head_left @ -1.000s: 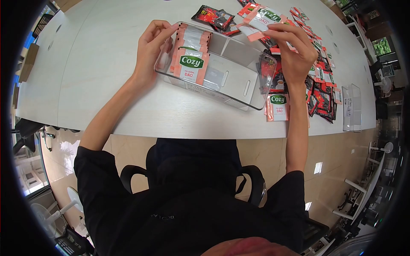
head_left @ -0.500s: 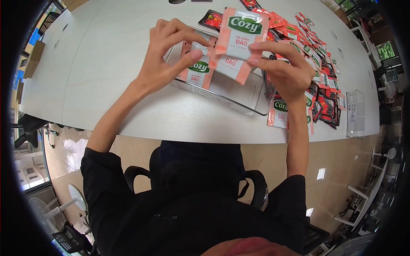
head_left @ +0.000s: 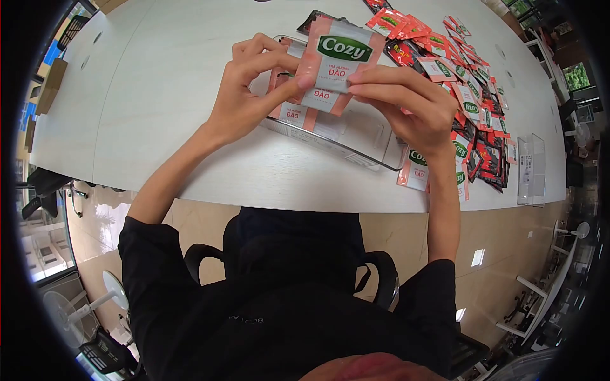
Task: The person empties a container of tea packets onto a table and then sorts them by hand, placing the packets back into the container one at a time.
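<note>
Over the clear box [head_left: 340, 151], left hand [head_left: 244, 95] and right hand [head_left: 422, 108] pinch Cozy sachets [head_left: 340, 63]; some packets [head_left: 294, 115] are already inside, many loose packets [head_left: 469, 106] outside.

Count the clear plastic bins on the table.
2: the first bin is beneath the raised Cozy sachets; the second bin is near the table's right edge. No others show.

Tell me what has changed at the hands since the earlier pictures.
The right hand has brought its peach Cozy sachets leftward from beside the pile to above the clear bin. The left hand has let go of the bin's left end and now pinches the sachets' left edge. The bin and the second clear bin stayed put.
</note>
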A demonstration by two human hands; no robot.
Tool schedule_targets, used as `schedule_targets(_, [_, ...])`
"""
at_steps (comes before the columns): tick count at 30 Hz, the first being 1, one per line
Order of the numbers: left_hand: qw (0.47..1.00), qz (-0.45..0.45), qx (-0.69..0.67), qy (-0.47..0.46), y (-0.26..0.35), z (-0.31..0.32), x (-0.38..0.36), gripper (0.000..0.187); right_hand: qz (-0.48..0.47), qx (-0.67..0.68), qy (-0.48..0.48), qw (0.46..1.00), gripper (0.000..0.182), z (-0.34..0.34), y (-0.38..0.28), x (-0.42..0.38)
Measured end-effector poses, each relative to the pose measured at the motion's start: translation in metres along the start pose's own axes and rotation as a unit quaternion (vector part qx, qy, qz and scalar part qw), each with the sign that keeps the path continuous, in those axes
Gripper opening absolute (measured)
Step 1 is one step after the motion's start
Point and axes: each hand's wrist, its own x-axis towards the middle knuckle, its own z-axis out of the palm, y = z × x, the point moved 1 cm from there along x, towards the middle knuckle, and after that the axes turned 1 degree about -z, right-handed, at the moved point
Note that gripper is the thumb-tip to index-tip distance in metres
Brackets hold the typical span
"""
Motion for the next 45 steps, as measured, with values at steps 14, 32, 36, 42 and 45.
schedule_targets(14, [0.999, -0.002, -0.053, 0.004, -0.004, 0.001, -0.001, 0.023, 0.111, 0.138, 0.091, 0.980, 0.049, 0.002, -0.003, 0.001])
schedule_targets(32, [0.995, -0.003, -0.093, 0.037, -0.011, 0.006, -0.002, 0.018, 0.039, -0.020, -0.034, 0.998, 0.020, -0.003, -0.001, 0.002])
schedule_targets(36, [0.996, 0.069, 0.050, 0.014, -0.004, -0.002, 0.003, 0.017, 0.060, -0.008, -0.035, 0.998, 0.024, -0.001, -0.004, 0.006])
schedule_targets(42, [0.997, 0.043, 0.066, 0.017, 0.005, -0.001, 0.003, 0.020, 0.078, -0.027, -0.065, 0.994, 0.025, -0.002, -0.004, 0.004])
schedule_targets(45, [0.996, 0.050, 0.078, 0.011, 0.004, -0.001, 0.004, 0.023, 0.087, -0.029, -0.082, 0.992, 0.025, -0.002, -0.003, 0.002])
